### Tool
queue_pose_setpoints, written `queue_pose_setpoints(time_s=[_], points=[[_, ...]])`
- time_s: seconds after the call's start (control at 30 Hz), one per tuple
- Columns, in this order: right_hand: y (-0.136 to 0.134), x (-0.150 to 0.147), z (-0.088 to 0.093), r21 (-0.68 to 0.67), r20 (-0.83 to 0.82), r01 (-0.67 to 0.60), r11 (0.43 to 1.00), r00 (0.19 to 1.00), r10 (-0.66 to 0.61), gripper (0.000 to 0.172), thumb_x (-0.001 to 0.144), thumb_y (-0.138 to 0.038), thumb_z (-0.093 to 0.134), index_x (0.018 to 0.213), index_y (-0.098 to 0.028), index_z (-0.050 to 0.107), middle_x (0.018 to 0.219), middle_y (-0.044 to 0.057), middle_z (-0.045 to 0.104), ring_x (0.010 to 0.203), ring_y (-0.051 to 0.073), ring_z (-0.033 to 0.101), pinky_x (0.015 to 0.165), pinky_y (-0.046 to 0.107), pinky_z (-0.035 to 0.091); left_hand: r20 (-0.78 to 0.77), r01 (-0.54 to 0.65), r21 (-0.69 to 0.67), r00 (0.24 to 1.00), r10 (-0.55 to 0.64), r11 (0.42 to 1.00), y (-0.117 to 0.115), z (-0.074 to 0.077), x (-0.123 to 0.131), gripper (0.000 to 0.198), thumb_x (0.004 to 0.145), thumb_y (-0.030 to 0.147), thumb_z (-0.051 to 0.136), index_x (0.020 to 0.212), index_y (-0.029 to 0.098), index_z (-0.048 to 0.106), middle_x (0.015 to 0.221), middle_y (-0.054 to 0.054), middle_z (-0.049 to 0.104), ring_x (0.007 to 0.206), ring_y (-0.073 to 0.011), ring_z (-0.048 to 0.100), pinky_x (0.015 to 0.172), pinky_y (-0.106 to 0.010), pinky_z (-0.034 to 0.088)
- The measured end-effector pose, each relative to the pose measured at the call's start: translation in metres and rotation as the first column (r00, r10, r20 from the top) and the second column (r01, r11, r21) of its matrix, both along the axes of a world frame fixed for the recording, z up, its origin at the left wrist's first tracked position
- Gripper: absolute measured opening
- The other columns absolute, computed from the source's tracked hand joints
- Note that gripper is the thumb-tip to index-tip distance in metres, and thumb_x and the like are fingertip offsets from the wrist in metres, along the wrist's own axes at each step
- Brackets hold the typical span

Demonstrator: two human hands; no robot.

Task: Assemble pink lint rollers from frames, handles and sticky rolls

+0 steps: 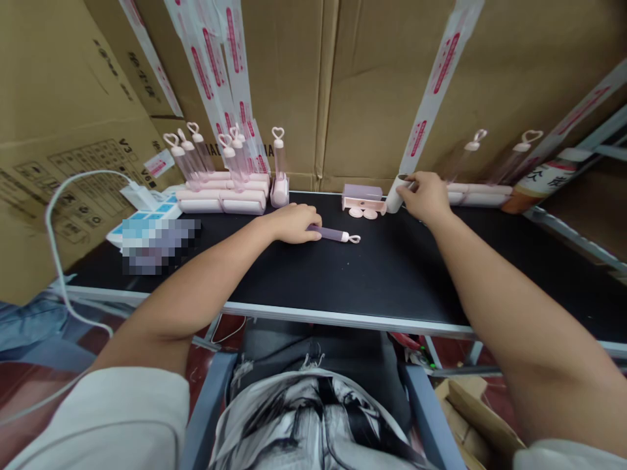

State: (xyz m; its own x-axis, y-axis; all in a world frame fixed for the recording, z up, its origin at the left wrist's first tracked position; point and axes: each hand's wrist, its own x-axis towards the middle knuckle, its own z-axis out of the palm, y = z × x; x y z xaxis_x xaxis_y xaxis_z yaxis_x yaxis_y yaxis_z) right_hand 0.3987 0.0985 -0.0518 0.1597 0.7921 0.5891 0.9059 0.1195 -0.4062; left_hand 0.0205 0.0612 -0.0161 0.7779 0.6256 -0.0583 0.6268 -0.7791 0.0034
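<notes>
My left hand (298, 224) is closed round one end of a purple tube (334, 234) that lies on the black table, its heart-shaped loop cap pointing right. Farther right, my right hand (428, 198) grips a short white roll (394, 194) by its upper edge, between thumb and fingers. The roll stands tilted, with its open top showing a hollow core. Close to its left side is a small pink and purple holder (363, 199) with two round pink pads at its front. A single pink piece with a heart-topped clear tube (279, 166) stands behind my left hand.
Several pink holders (223, 202) with upright heart-topped tubes stand at the back left, and more pink holders (480, 194) at the back right beside a bottle (546, 179). A power strip (151, 212) with a cable sits left. Cardboard (362, 85) walls the table's back.
</notes>
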Motion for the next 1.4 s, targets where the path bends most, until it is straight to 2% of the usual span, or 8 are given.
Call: queue_pose_setpoints(time_s=[0.17,0.27,0.4,0.5,0.63,0.77,1.13,1.4], points=[[-0.016,-0.008,0.023,0.12,-0.135,0.148,0.982,0.982,-0.131,0.007,0.089,-0.028,0.072,0.093,-0.022,0.069,0.107,0.014,0.078,0.105,0.033,0.073,0.108,0.053,0.054,0.013,-0.003,-0.007,1.0,0.003,1.0,-0.002,0.001,0.001,0.054,0.1,0.056,0.062,0.137,0.02,0.076,0.134,-0.014,0.075,0.122,-0.0324,0.07,0.102,-0.043,0.051],[-0.033,-0.026,0.038,0.322,-0.361,0.009,0.947,0.925,0.115,0.012,0.091,-0.029,0.075,0.091,-0.024,0.064,0.101,0.01,0.074,0.092,0.024,0.069,0.099,0.045,0.058,0.157,-0.023,-0.016,0.987,0.025,1.0,-0.003,-0.001,0.004,0.066,0.101,0.063,0.063,0.148,0.019,0.07,0.146,-0.017,0.072,0.135,-0.036,0.067,0.115,-0.048,0.05],[-0.063,-0.08,0.033,0.318,-0.746,-0.31,0.896,0.501,0.438,0.047,0.086,-0.055,0.088,0.08,-0.028,0.051,0.077,0.001,0.06,0.072,0.02,0.067,0.073,0.04,0.065,0.52,-0.088,-0.006,0.851,0.079,0.996,-0.013,-0.005,0.016,0.078,0.096,0.057,0.076,0.159,0.016,0.054,0.151,-0.019,0.07,0.139,-0.0352,0.068,0.118,-0.047,0.051],[-0.081,-0.113,0.024,0.163,-0.822,-0.51,0.845,0.404,0.402,0.062,0.078,-0.074,0.092,0.08,-0.028,0.05,0.075,0.001,0.065,0.07,0.022,0.072,0.067,0.039,0.065,0.695,-0.131,0.008,0.714,0.089,0.991,-0.028,-0.003,0.027,0.073,0.094,0.051,0.081,0.154,0.02,0.052,0.146,-0.014,0.071,0.132,-0.033,0.072,0.112,-0.045,0.054],[-0.078,-0.107,0.021,0.021,-0.684,-0.499,0.866,0.625,0.376,0.05,0.09,-0.073,0.08,0.095,-0.026,0.062,0.088,0.005,0.076,0.058,0.019,0.068,0.052,0.034,0.055,0.772,-0.261,0.057,0.624,0.123,0.964,-0.033,0.003,0.029,0.045,0.095,0.044,0.077,0.129,0.019,0.06,0.125,-0.009,0.075,0.115,-0.0291,0.073,0.102,-0.041,0.055],[-0.058,-0.078,0.02,-0.284,-0.205,-0.282,0.916,0.951,0.23,0.019,0.101,-0.03,0.066,0.114,-0.02,0.074,0.105,0.01,0.084,0.054,0.018,0.067,0.071,0.038,0.059,0.83,-0.335,-0.004,0.524,0.189,0.942,-0.013,0.001,0.017,0.045,0.088,0.042,0.081,0.12,0.019,0.06,0.118,-0.008,0.076,0.107,-0.026,0.071,0.097,-0.038,0.054],[-0.058,-0.073,0.02,-0.501,0.233,-0.186,0.845,0.912,0.339,0.069,0.085,-0.037,0.087,0.151,-0.021,0.072,0.143,0.016,0.079,0.125,0.039,0.077,0.102,0.043,0.058,0.833,-0.275,-0.026,0.525,0.173,0.961,-0.011,0.002,0.013,0.045,0.085,0.05,0.077,0.117,0.02,0.064,0.117,-0.007,0.077,0.106,-0.0257,0.069,0.095,-0.038,0.053],[-0.064,-0.077,0.023,-0.503,0.21,-0.216,0.837,0.909,0.361,0.043,0.087,-0.024,0.074,0.129,-0.022,0.084,0.1,0.009,0.085,0.088,0.028,0.077,0.083,0.037,0.055,0.843,-0.167,-0.099,0.51,0.172,0.981,-0.005,0.0,0.014,0.045,0.081,0.054,0.077,0.107,0.021,0.062,0.111,-0.005,0.076,0.1,-0.0232,0.067,0.093,-0.037,0.053]])
